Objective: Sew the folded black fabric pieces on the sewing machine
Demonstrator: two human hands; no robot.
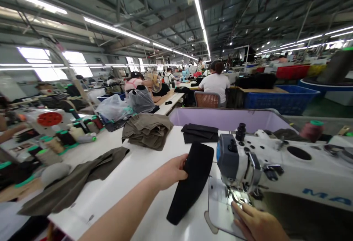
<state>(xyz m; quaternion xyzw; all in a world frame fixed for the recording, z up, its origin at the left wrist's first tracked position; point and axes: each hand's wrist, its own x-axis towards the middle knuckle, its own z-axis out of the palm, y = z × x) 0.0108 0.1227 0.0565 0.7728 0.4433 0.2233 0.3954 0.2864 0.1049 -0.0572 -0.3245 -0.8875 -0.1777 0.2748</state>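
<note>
My left hand pinches the edge of a black fabric piece, a long curved panel held above the white tabletop, left of the sewing machine. The fingers of my right hand are stretched out by the lit presser foot, over the metal plate. I see nothing held in that hand. Folded black fabric pieces lie behind the held panel. A pile of olive-brown fabric pieces is farther left.
A loose brown cloth drapes over the table's left edge. Several thread cones stand at the left beside another machine. Behind the table is a purple-lined bin. A person in a white top sits ahead; a blue crate is to the right.
</note>
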